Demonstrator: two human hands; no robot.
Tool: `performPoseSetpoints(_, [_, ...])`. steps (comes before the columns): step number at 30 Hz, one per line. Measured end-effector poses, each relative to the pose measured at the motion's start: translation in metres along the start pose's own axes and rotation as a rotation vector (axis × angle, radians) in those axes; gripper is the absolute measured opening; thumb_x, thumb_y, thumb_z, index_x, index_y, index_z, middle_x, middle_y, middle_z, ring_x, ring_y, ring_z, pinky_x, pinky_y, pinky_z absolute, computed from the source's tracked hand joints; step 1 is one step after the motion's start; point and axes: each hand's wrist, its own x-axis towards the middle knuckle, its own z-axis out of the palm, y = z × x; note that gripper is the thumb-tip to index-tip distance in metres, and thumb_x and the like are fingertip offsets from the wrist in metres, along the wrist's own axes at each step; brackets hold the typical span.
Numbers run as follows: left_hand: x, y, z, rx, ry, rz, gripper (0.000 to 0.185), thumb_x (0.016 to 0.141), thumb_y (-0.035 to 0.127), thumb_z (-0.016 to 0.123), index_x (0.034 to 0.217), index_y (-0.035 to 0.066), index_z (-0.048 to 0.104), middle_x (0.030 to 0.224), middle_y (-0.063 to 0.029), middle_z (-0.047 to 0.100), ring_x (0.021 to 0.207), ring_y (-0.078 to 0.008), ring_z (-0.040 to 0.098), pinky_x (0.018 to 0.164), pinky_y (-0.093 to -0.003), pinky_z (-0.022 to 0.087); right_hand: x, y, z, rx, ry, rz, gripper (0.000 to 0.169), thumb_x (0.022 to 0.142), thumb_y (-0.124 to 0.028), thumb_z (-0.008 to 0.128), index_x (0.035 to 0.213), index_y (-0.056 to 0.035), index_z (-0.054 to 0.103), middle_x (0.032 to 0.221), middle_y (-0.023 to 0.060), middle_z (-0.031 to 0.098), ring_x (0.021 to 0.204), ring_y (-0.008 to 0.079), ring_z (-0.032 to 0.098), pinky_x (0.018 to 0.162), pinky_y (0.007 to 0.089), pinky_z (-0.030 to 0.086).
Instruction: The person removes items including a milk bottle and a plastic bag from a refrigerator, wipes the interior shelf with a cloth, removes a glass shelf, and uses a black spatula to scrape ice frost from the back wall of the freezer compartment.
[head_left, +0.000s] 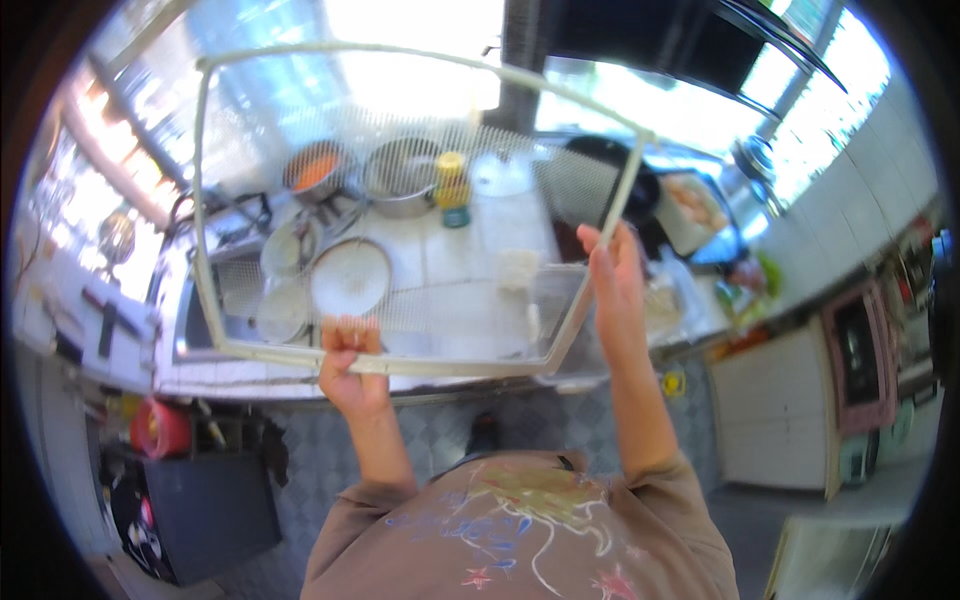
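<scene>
A large white-framed mesh screen (442, 367) is held up before me, over the tiled counter. My left hand (356, 371) grips its lower rail, with the fingers behind the mesh. My right hand (616, 281) has hold of its right side rail. Through the mesh I see a white plate (351, 277), a metal pot (403, 180), a pot with orange contents (313, 174) and a bottle with a yellow upper part (451, 187). Stacked bowls (285, 311) stand at the sink's edge, partly blurred by the mesh.
A dark wok (641, 176) and a tray of food (690, 206) are at the back right. Knives (109, 319) lie at the far left. Below them are a red bucket (161, 427) and a dark cabinet (210, 510). A pale cabinet (772, 412) stands to the right.
</scene>
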Motion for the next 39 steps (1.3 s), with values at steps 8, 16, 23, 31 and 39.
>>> performPoseSetpoints(8, [-0.020,-0.206,0.129,-0.152,-0.363,-0.459,0.054,0.058,-0.006,0.040,0.109,0.001,0.057,0.111,-0.0119,0.057,0.106,-0.0250,0.053,0.102,-0.0439,0.034,-0.065,-0.087,-0.222,0.155,0.740,-0.214,0.019,0.094,-0.023,0.047,0.098,-0.0050,0.052,0.072,-0.0008,0.054,0.073,0.0056,0.043,0.072,0.0235,0.034])
performPoseSetpoints(16, [-0.138,-0.410,0.246,-0.086,-0.671,-0.805,0.039,0.063,-0.004,0.050,0.101,-0.005,0.058,0.100,-0.0178,0.060,0.100,-0.0339,0.056,0.096,-0.0492,0.039,-0.212,-0.123,-0.459,0.320,1.012,-0.362,0.022,0.094,-0.031,0.046,0.085,-0.0108,0.046,0.073,0.0028,0.053,0.071,0.0132,0.049,0.073,0.0306,0.041])
performPoseSetpoints(23, [-0.266,-0.510,0.288,-0.046,-0.874,-1.073,0.032,0.068,-0.003,0.058,0.100,-0.002,0.059,0.103,-0.0174,0.061,0.103,-0.0348,0.056,0.098,-0.0473,0.037,-0.349,-0.111,-0.581,0.445,1.166,-0.609,0.019,0.093,-0.028,0.049,0.085,-0.0108,0.048,0.073,0.0028,0.053,0.070,0.0156,0.049,0.071,0.0327,0.040])
performPoseSetpoints(31, [-0.329,-0.567,0.330,0.266,-1.231,-1.340,0.050,0.074,0.016,0.065,0.118,-0.003,0.051,0.116,-0.0168,0.055,0.112,-0.0268,0.048,0.102,-0.0391,0.031,-0.423,-0.122,-0.654,0.412,1.318,-0.801,0.018,0.093,-0.027,0.049,0.084,-0.0112,0.048,0.072,0.0019,0.051,0.072,0.0143,0.046,0.072,0.0298,0.037])
performPoseSetpoints(39, [-0.358,-0.650,0.377,0.499,-1.697,-1.424,0.059,0.079,0.025,0.066,0.127,-0.002,0.044,0.119,-0.0156,0.053,0.111,-0.0230,0.049,0.093,-0.0340,0.040,-0.467,-0.107,-0.717,0.502,1.507,-0.916,0.017,0.092,-0.024,0.051,0.085,-0.0090,0.055,0.073,0.0039,0.055,0.068,0.0166,0.050,0.068,0.0292,0.040])
